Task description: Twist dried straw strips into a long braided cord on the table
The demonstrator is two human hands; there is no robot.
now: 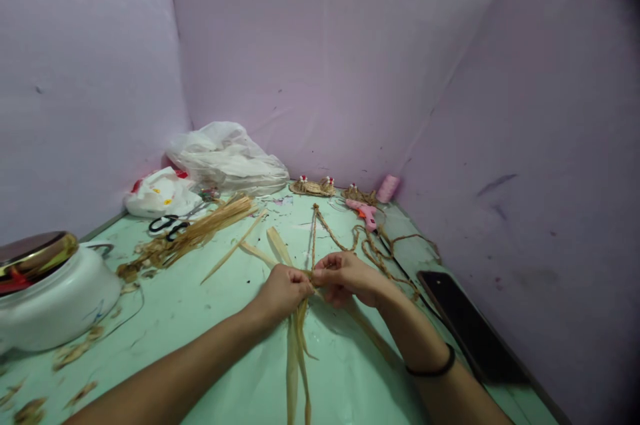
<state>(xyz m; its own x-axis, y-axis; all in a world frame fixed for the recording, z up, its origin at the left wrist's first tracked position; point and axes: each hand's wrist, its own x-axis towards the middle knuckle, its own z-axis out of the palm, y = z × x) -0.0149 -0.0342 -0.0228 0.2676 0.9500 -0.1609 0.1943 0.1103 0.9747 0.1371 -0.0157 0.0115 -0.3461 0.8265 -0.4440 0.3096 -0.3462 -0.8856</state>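
Walls (325,78) of pale purple close in on my view, and below them spreads a pale green table (215,301). A white plastic bag (230,161) slumps against the far wall, out of the way, I suppose, to leave working room. At the left edge I have a white pot (65,305) with a dark, gold-rimmed top; near the right wall lies a dark phone-like slab (475,331). A bundle of dry strips (215,225) lies at left, probably for easy reach. Braided cord (314,235) runs from my hands to a far peak, then loops off rightward; that peak may be anchored, which would let me pull against it.

My left hand (285,288) and right hand (345,275) meet mid-table. The left fingers are pinched together on pale strips (293,365); the right thumb and forefinger pinch them too, where they meet the cord, other fingers loosely curled. Gripping so close likely stops the strands slipping.

Smaller still: a white packet (163,193), a pink glue gun (364,213) near a pink spool (388,189), and black-handled scissors (173,217) beside the bundle. The packet carries red and yellow print, but I can read no brand or word.
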